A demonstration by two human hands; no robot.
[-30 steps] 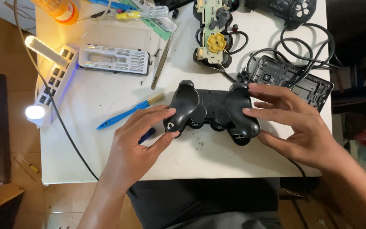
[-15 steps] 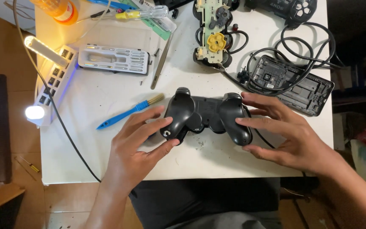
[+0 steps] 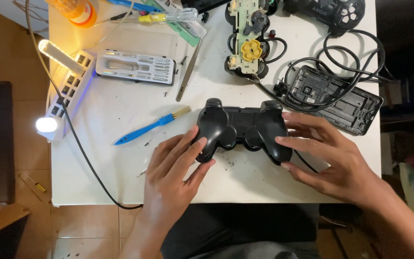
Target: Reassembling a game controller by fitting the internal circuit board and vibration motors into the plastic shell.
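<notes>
Black game controller (image 3: 243, 129) lies back-up near the front middle of the white surface (image 3: 120, 115), its two grips pointing toward the person. Left hand (image 3: 176, 175) comes in from below with its fingers (image 3: 195, 144) spread loose and resting against the left grip, thumb beneath it; nothing is clasped. Right hand (image 3: 334, 160) reaches in from the right, fingers (image 3: 288, 140) likewise open, their tips touching the right grip while the thumb lies just under it. Small dark crumbs dot the surface just below the controller. To the left of it sits a blue brush tool (image 3: 152, 127) with pale bristles, lying at a slant, apart from the hands. Farther back a grey tray of screwdriver bits (image 3: 135, 67) lies flat, with metal tweezers (image 3: 188, 72) just beside it. Behind the controller lies an opened controller circuit board (image 3: 247, 41) with a yellow part on it, and to the right a black empty shell half (image 3: 341, 98) wrapped round by a dark cable (image 3: 331, 48). At the left edge a white hub with a small lit lamp (image 3: 65, 86) glows, and a dark cord (image 3: 80, 148) runs from there down over the front edge.
</notes>
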